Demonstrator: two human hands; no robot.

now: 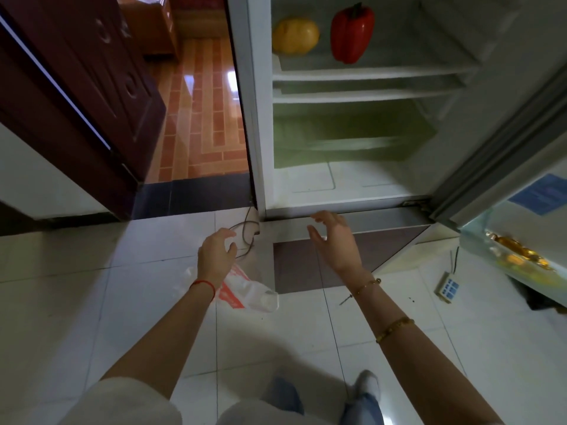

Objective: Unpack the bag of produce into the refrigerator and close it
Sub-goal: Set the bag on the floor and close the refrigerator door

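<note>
While the bag (pixel 242 289) lies slack on the floor (pixel 92 286) below the left hand (pixel 214 256), a yellow fruit (pixel 295 35) and red pepper (pixel 352 33) sit on the refrigerator (pixel 260 118) shelf (pixel 368 72). Both hands hover with fingers spread, empty; right hand (pixel 334 240) near the fridge base. Unpacking looks finished, so next comes swinging the door (pixel 521 148) shut.

1. Fridge (pixel 260 124): white, door (pixel 527 154) swung wide open to the right; the inner shelves are pale, and the lower compartment looks greenish.
2. Red pepper (pixel 351 33): glossy, standing stem-up on the top shelf (pixel 368 73), to the right.
3. Yellow fruit (pixel 295 35): round, on the same shelf, just left of the pepper and apart from it.
4. Bag (pixel 245 288): thin clear plastic with red print, lying crumpled and flat on the floor before the fridge.
</note>
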